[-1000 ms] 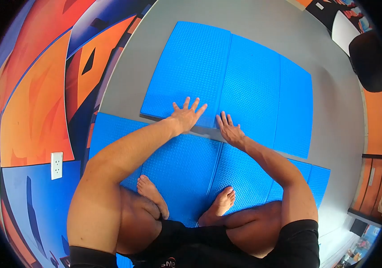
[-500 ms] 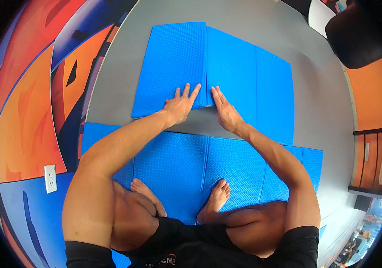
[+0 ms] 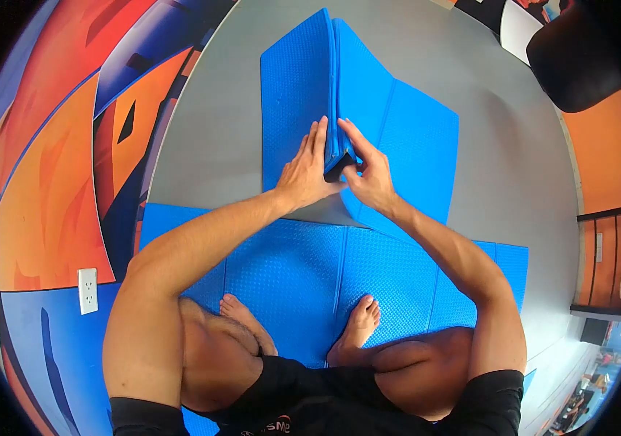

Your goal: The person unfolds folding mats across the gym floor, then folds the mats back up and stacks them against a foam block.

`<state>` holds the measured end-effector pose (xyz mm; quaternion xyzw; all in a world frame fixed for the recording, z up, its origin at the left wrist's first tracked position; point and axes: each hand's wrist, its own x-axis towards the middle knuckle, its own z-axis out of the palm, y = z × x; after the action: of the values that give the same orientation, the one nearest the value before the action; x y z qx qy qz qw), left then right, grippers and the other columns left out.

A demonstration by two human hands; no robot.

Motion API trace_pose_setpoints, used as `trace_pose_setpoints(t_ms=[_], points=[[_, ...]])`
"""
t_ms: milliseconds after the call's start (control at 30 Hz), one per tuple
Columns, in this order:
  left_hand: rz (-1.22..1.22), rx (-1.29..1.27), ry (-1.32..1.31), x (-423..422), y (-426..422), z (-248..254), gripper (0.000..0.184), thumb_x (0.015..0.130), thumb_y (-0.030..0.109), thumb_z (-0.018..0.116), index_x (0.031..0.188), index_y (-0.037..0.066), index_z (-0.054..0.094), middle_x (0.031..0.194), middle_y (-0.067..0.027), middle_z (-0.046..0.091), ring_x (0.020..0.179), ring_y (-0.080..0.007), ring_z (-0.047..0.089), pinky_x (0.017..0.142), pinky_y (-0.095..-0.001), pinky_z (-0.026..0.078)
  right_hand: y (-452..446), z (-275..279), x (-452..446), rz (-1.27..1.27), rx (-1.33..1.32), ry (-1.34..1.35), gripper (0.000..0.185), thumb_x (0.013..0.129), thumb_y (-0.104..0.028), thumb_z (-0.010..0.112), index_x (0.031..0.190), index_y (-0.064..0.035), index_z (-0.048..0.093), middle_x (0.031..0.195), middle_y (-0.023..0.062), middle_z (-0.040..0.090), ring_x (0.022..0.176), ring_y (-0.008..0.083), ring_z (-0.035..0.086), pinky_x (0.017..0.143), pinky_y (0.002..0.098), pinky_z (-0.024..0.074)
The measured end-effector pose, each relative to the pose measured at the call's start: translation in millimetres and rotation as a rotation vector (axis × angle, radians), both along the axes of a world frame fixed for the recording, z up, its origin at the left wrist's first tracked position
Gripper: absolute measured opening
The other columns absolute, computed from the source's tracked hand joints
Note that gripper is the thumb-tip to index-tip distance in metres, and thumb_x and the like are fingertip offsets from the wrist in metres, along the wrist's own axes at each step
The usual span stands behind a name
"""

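In front of me a blue folding exercise mat point(image 3: 416, 145) with a textured surface rises to a ridge at its middle seam. Its panels slope down to the left and right, and a dark gap shows under the near end of the ridge. My left hand point(image 3: 307, 173) holds the left panel by the ridge, fingers long against its face and thumb at the near edge. On the other side my right hand point(image 3: 371, 174) grips the right panel, with its index finger along the seam and its thumb at the dark gap. The two hands are close together.
A second blue mat point(image 3: 281, 272) lies flat under my bare feet, close to the raised one. Grey floor point(image 3: 212, 138) surrounds both. A painted wall point(image 3: 49, 189) with a power outlet point(image 3: 88, 291) stands at left. A black object point(image 3: 575, 62) is at upper right.
The mat's middle seam has risen into a ridge, and its side panels have drawn inward and tilted. Both hands have moved closer together and now grip the panels instead of resting on them.
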<state>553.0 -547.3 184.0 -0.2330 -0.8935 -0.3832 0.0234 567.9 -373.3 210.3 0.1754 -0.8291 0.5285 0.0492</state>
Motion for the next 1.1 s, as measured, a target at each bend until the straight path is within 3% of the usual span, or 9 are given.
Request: trace_pose_setpoints(t_ms=[200,300,400,433,533,567,700,933,1100], points=[[-0.014,0.030,0.003,-5,17,6,0.112,0.075,-0.001,0.071,0.159,0.010,-0.002,0.158,-0.0324,0.021,0.143,-0.0471,0.033,0.106,-0.0555,0.046,9,14,2,-0.013,-0.050,0.009,0.087,0.073,0.014,0.049,0.155,-0.0116,0.032,0.154,0.0162,0.040,0.133,0.0323,0.051,0.094,0.0391,0.0578],[-0.048,-0.030,0.045,-9,20,7,0.111,0.074,-0.003,0.071,0.160,0.012,0.001,0.158,-0.0311,0.023,0.142,-0.0466,0.034,0.106,-0.0542,0.046,30,22,-9,0.017,0.062,0.048,0.089,0.074,0.014,0.052,0.154,-0.0186,0.034,0.155,0.0241,0.035,0.135,0.0446,0.046,0.095,0.0458,0.0569],[-0.120,-0.038,0.095,-9,21,7,0.109,0.075,-0.005,0.069,0.161,0.015,0.004,0.158,-0.0288,0.025,0.141,-0.0465,0.037,0.105,-0.0541,0.047,47,29,-23,-0.061,0.595,0.436,0.091,0.073,0.017,0.055,0.153,-0.0234,0.037,0.159,0.0234,0.029,0.139,0.0453,0.040,0.105,0.0510,0.0483],[-0.149,-0.048,0.100,-9,21,7,0.109,0.075,-0.006,0.069,0.161,0.015,0.006,0.158,-0.0284,0.026,0.141,-0.0464,0.037,0.105,-0.0544,0.048,54,28,-30,-0.054,0.660,0.446,0.086,0.077,0.014,0.058,0.151,-0.0273,0.041,0.161,0.0200,0.026,0.143,0.0434,0.034,0.115,0.0553,0.0354],[-0.248,-0.078,0.120,-8,20,12,0.107,0.075,-0.007,0.067,0.161,0.018,0.010,0.158,-0.0263,0.027,0.140,-0.0459,0.039,0.104,-0.0549,0.048,73,30,-40,-0.072,0.980,0.648,0.076,0.082,0.007,0.060,0.149,-0.0269,0.046,0.161,0.0174,0.026,0.143,0.0388,0.036,0.118,0.0560,0.0303],[-0.288,-0.085,0.133,-8,19,15,0.106,0.075,-0.008,0.067,0.161,0.019,0.011,0.159,-0.0251,0.028,0.140,-0.0454,0.039,0.104,-0.0547,0.048,78,31,-42,-0.060,0.942,0.664,0.068,0.086,0.002,0.060,0.146,-0.0284,0.049,0.156,0.0124,0.038,0.142,0.0345,0.039,0.121,0.0563,0.0244],[-0.435,-0.236,0.204,-11,18,11,0.098,0.078,-0.009,0.061,0.159,0.026,0.020,0.159,-0.0189,0.032,0.141,-0.0433,0.039,0.104,-0.0564,0.048,107,23,-53,0.139,1.098,0.517,0.070,0.084,-0.001,0.064,0.145,-0.0316,0.050,0.139,0.0051,0.058,0.136,0.0317,0.047,0.119,0.0588,0.0268],[-0.638,-0.518,0.133,-8,2,-18,0.085,0.083,-0.004,0.057,0.157,0.030,0.030,0.159,-0.0087,0.037,0.144,-0.0373,0.038,0.112,-0.0608,0.038,108,-44,-14,0.369,1.133,0.013,0.090,0.080,-0.005,0.070,0.156,-0.0315,0.031,0.155,0.0098,0.043,0.139,0.0365,0.045,0.103,0.0674,0.0423],[-0.789,-0.727,0.096,5,-33,-43,0.084,0.089,-0.002,0.055,0.158,0.034,0.024,0.161,-0.0074,0.033,0.146,-0.0361,0.033,0.113,-0.0641,0.033,89,-87,10,0.540,1.023,-0.010,0.095,0.078,-0.015,0.077,0.157,-0.0291,0.026,0.158,0.0152,0.035,0.140,0.0394,0.042,0.105,0.0577,0.0465]])
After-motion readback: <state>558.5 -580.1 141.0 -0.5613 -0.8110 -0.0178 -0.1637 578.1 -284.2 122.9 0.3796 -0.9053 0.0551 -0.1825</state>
